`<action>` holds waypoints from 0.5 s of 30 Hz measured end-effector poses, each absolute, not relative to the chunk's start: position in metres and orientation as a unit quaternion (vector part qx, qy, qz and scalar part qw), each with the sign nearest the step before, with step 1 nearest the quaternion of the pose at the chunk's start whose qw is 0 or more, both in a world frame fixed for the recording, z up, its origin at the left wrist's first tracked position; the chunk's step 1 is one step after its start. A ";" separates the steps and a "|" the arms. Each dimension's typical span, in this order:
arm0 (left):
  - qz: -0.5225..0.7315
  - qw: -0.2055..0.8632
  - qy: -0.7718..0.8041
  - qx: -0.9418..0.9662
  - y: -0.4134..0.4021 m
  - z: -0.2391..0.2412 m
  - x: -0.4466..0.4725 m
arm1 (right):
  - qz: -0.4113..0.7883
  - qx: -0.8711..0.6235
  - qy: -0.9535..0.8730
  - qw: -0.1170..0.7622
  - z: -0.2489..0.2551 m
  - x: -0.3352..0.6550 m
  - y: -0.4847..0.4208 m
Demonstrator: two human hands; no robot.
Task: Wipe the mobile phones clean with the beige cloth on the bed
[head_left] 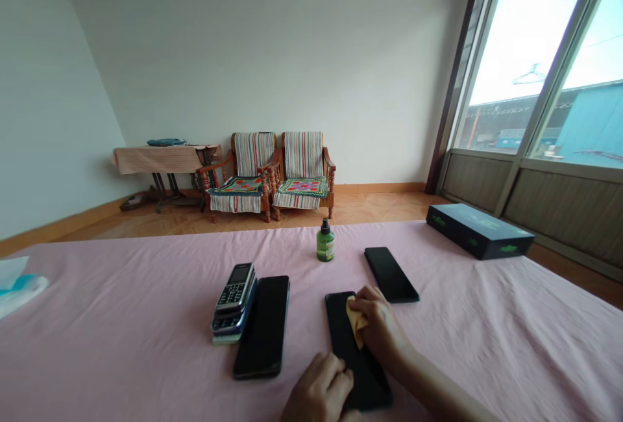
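While a pink cover (146, 376) spanned the lower frame, one black phone (366, 371) lay flat at lower centre-right. Left hand (322, 386): fingers curled at the phone's near left edge, grip uncertain. Right hand (382, 324): closed on a yellow cloth (357, 321), set against the glass. Good wiping probably wanted a steadied edge, light pressure, even overlapping strokes.

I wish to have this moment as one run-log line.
Right hand: holds yellow cloth on black phone; left hand: at its left edge; beyond: green bottle
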State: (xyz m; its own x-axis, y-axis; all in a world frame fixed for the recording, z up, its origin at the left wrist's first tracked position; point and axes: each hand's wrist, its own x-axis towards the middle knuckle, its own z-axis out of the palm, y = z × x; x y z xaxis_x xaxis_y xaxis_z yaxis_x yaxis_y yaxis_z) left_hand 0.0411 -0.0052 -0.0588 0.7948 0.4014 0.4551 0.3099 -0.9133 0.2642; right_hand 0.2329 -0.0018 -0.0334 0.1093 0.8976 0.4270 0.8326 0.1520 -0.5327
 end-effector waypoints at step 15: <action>0.327 -0.017 0.140 0.934 0.004 -0.060 0.041 | 0.042 -0.650 -0.680 0.336 -0.024 0.227 0.021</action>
State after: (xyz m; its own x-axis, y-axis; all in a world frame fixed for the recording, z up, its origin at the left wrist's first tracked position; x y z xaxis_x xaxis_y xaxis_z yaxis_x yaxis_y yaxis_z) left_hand 0.0409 0.0043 -0.0602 0.7464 0.2508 0.6164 0.2737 -0.9600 0.0592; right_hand 0.2269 0.0207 -0.0242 0.0715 0.9130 0.4017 0.8559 0.1507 -0.4947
